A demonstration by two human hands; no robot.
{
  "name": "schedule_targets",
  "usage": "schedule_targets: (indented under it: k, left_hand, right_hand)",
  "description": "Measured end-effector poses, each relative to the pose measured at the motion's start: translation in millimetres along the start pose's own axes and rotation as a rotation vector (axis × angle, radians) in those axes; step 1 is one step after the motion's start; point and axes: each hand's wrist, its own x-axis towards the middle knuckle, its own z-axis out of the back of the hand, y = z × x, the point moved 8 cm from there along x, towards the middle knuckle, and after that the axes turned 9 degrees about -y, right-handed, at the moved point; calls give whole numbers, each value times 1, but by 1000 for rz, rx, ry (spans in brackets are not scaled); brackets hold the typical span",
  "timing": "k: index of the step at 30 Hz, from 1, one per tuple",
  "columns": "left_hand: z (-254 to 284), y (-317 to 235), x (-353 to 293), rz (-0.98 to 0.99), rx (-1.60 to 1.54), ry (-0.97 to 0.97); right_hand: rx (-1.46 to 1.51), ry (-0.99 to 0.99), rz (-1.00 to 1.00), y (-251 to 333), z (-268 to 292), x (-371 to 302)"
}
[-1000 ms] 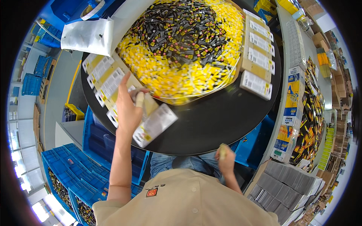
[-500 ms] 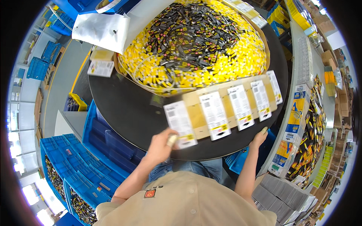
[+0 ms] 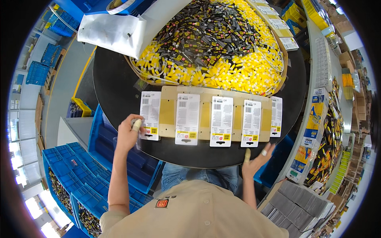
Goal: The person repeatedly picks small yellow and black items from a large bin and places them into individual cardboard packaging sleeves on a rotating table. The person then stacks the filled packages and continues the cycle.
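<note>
On the round black table (image 3: pixel 119 95) in front of me lies a tan board (image 3: pixel 166 107) with a row of white printed cards (image 3: pixel 221 123) across it. My left hand (image 3: pixel 127 134) is at the leftmost card (image 3: pixel 150 115), its fingers closed on a clear plastic piece (image 3: pixel 138 141) whose shape is blurred. A pale finger cot covers one fingertip. My right hand (image 3: pixel 256 162) is below the right end of the board, palm up and fingers apart, holding nothing. Beyond the board, a big heap of small yellow tubes (image 3: pixel 222 77) and black packs (image 3: pixel 198 35) fills a low-walled tray.
More cards (image 3: pixel 278 23) lie along the tray's far right side. A silvery sheet (image 3: pixel 113 33) and a tape roll (image 3: pixel 119 5) are at the far left. Blue crates (image 3: pixel 67 166) stand on the left; boxes (image 3: pixel 313 131) and grey stacks (image 3: pixel 297 206) sit at right.
The table has turned clockwise, carrying the board and cards leftward. My left hand has moved left, and clear plastic now shows in it. My right hand has left the table edge and opened.
</note>
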Motion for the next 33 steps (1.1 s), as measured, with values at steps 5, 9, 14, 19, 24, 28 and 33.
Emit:
schedule_targets:
  k: [5, 9, 14, 19, 24, 28, 33]
  left_hand:
    - [43, -44, 4, -212, -91, -253]
    - [42, -73, -5, -249, -230, -222]
    - [22, -84, -6, -108, -417, -191]
    - [-25, -132, -22, -207, -606, 23]
    - [-75, -182, -46, -329, -679, 300]
    - [-161, -201, -56, -332, -473, 547]
    - [-239, -214, -67, -539, -338, 606]
  right_hand:
    - [191, 392, 511, 54, -19, 36]
    - [302, 609, 683, 103, -39, 6]
    - [766, 311, 519, 151, -36, 16]
    - [695, 348, 966, 218, -52, -14]
    - [809, 166, 225, 115, -62, 89]
    - [805, -325, -621, -64, -36, 171]
    - [954, -947, -777, -162, -9, 197]
